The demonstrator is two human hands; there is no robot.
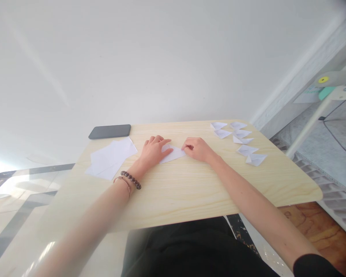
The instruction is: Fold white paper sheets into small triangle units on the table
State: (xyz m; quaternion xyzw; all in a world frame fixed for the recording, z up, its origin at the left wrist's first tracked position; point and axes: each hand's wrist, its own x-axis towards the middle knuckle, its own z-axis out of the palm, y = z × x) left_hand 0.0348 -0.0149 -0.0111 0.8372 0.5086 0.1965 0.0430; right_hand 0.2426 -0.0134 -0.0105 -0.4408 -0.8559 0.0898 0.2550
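A piece of folded white paper (pixel 173 154) lies at the middle of the wooden table, between my two hands. My left hand (pixel 155 151) rests over its left end, thumb and fingers apart, the thumb touching the paper. At the right tip, my right hand (pixel 198 149) is closed in a pinch on the paper; its fingertips are partly hidden. Sheets of white paper (pixel 112 156) overlap in a loose pile left of my left hand. Right of my right hand sit several small folded paper pieces (pixel 243 140) in two columns.
A dark phone (pixel 110 131) lies at the table's back left corner. The light wooden table (pixel 184 192) backs onto a white wall (pixel 167 61). Beyond its right edge stands a white metal frame (pixel 311 125).
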